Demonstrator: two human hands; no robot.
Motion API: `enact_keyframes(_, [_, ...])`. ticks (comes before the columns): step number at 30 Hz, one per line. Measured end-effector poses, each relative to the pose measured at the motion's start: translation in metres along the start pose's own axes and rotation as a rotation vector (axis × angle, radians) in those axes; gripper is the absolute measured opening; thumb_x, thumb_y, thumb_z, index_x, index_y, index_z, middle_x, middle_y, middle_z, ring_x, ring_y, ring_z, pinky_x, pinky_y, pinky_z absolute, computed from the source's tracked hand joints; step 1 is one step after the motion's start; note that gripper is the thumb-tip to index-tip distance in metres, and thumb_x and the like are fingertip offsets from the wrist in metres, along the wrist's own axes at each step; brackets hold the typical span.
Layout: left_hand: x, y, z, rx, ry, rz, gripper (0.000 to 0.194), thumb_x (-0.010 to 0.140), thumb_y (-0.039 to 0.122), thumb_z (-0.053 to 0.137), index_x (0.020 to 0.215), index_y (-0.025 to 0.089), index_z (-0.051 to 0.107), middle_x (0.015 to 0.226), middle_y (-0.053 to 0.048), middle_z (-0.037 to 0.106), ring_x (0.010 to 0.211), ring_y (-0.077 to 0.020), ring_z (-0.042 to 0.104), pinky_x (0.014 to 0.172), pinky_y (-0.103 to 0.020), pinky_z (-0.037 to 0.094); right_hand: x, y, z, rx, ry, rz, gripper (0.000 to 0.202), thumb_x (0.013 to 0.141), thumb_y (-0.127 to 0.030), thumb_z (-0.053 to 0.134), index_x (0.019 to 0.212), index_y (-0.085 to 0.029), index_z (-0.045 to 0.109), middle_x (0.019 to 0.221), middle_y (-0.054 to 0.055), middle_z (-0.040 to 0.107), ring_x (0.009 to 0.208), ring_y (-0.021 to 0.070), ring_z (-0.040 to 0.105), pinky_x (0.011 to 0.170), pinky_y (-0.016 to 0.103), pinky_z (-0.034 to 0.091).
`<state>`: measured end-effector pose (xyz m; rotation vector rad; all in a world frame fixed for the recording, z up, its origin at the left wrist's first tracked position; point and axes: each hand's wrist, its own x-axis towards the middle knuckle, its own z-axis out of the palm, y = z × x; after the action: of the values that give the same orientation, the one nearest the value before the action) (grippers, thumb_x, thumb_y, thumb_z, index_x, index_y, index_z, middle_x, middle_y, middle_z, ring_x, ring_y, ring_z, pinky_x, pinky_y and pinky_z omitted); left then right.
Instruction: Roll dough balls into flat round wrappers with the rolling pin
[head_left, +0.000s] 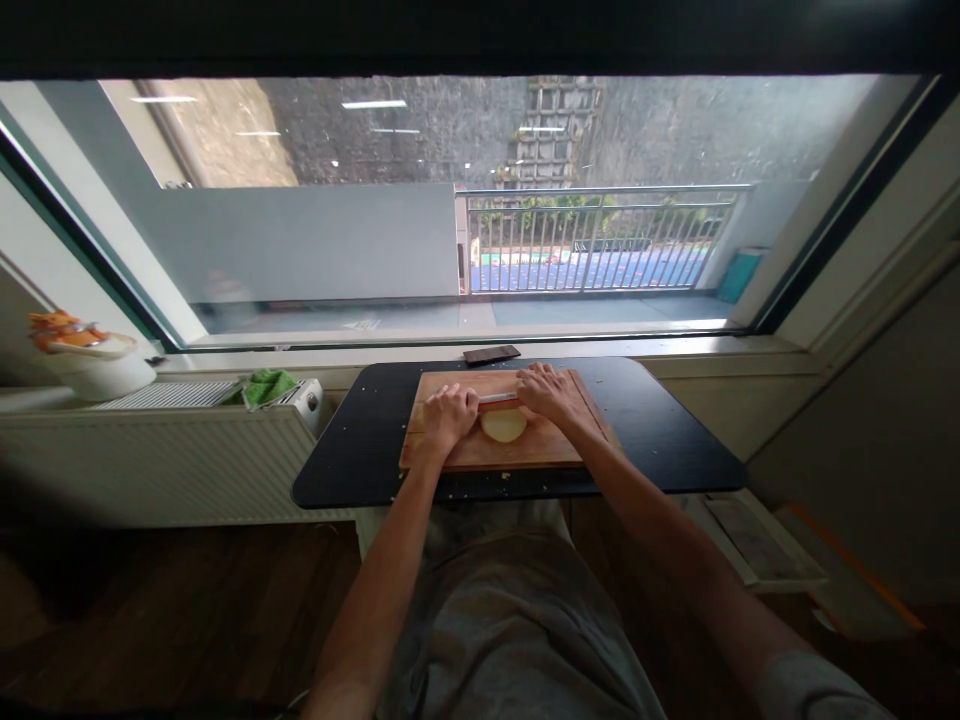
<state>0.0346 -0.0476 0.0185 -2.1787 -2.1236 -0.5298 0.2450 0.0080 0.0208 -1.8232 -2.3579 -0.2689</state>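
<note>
Black desk (667, 430) with rounded corners: positioned at the windowsill (375, 358). Rectangular brown wooden board (465, 457): on the desk, centred between its left and right edges. Left hand (450, 415): fingers clamped on the left end of a slim, pale-and-red rod (498, 400). Right hand (545, 390): fingers clamped on the rod's right end. Flat, round, pale dough-like disc (504, 427): on the board, at the rod's near side. Small pale crumbs (505, 475): along the desk's near edge
</note>
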Motion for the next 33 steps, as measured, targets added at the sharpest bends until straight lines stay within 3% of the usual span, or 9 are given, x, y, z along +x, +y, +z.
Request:
enact_keyframes(4, [-0.005, 0.002, -0.005, -0.013, 0.006, -0.030, 0.051, 0.112, 0.039, 0.035, 0.111, 0.019, 0.081, 0.126, -0.015, 0.080, 0.116, -0.0296, 0.075, 0.099, -0.037, 0.055, -0.022, -0.005, -0.005, -0.057, 0.033, -0.043, 0.042, 0.112, -0.024, 0.037, 0.128, -0.018, 0.075, 0.132, 0.017, 0.075, 0.127, 0.0301, 0.062, 0.108, 0.040, 0.046])
enact_keyframes(9, [-0.014, 0.003, -0.009, -0.002, 0.020, -0.015, 0.052, 0.113, 0.039, 0.034, 0.110, 0.017, 0.081, 0.123, -0.016, 0.081, 0.114, -0.0286, 0.076, 0.100, -0.037, 0.053, -0.049, -0.018, -0.015, -0.038, 0.040, 0.056, 0.045, 0.116, -0.033, 0.032, 0.122, -0.022, 0.076, 0.122, 0.014, 0.079, 0.114, 0.0273, 0.070, 0.098, 0.038, 0.046])
enact_keyframes(19, [-0.039, -0.002, -0.011, -0.023, 0.083, 0.106, 0.049, 0.115, 0.038, 0.035, 0.104, 0.023, 0.080, 0.121, -0.012, 0.083, 0.115, -0.0276, 0.074, 0.107, -0.039, 0.048, -0.084, -0.022, -0.024, 0.134, 0.179, 0.059, 0.046, 0.117, -0.037, 0.034, 0.115, -0.022, 0.077, 0.121, 0.010, 0.083, 0.114, 0.0245, 0.071, 0.102, 0.035, 0.039])
enact_keyframes(24, [-0.052, -0.004, -0.006, -0.027, 0.104, 0.105, 0.048, 0.115, 0.039, 0.033, 0.120, 0.024, 0.079, 0.127, -0.010, 0.081, 0.122, -0.0265, 0.071, 0.113, -0.039, 0.046, -0.094, -0.027, -0.021, 0.168, 0.212, 0.090, 0.048, 0.116, -0.036, 0.035, 0.109, -0.021, 0.080, 0.117, 0.011, 0.083, 0.111, 0.0255, 0.070, 0.106, 0.036, 0.038])
enact_keyframes(28, [-0.062, -0.007, -0.004, -0.054, 0.128, 0.105, 0.049, 0.115, 0.039, 0.035, 0.134, 0.023, 0.076, 0.134, -0.010, 0.079, 0.126, -0.0279, 0.070, 0.117, -0.041, 0.046, -0.103, -0.031, -0.019, 0.183, 0.257, 0.118, 0.049, 0.117, -0.036, 0.034, 0.131, -0.017, 0.077, 0.128, 0.013, 0.081, 0.118, 0.0270, 0.069, 0.111, 0.038, 0.036])
enact_keyframes(33, [-0.072, -0.011, -0.010, -0.084, 0.131, 0.135, 0.047, 0.114, 0.038, 0.038, 0.132, 0.021, 0.078, 0.130, -0.009, 0.081, 0.122, -0.0280, 0.071, 0.118, -0.041, 0.046, -0.114, -0.033, -0.018, 0.214, 0.267, 0.125, 0.051, 0.117, -0.034, 0.034, 0.143, -0.015, 0.073, 0.137, 0.013, 0.079, 0.126, 0.0272, 0.067, 0.117, 0.038, 0.035])
